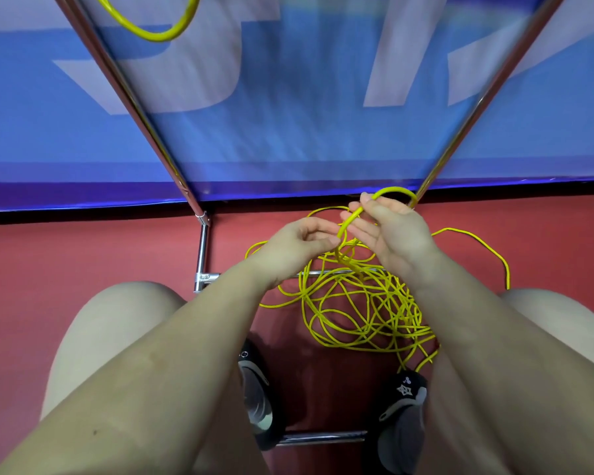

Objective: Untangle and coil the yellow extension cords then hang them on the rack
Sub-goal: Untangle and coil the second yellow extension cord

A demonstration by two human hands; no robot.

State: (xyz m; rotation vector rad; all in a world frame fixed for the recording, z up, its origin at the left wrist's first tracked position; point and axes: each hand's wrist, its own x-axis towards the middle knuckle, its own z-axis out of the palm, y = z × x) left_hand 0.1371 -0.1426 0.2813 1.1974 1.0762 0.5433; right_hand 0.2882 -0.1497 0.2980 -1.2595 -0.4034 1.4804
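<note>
Nearest you: both knees, and two dark shoes (403, 411) planted on the red floor (83, 255), a chrome base bar (323, 437) of the rack running between them. Just past the shoes, the tangled yellow cord (357, 313) lies in a loose heap on the floor, right of centre, draped over another low chrome bar; one strand swings out wide to the right.

Above the heap, your left hand (297, 250) is curled, fingertips pinching a strand where it rises from the pile. Your right hand (390, 231) grips the same strand higher up, thumb over it, and a small arc of cord loops over the top of that hand.

Step in hand, as I read it: untangling, feeding out a free length to start a coil. Most of the cord is still knotted on the floor. Next move calls for drawing the strand through the left hand without tightening the snarl below, then laying even loops in the right.

Farther: two slanted chrome rack poles (134, 97) against a blue banner (288, 132). Far top left, a coiled cord (158, 25) already hangs there.
</note>
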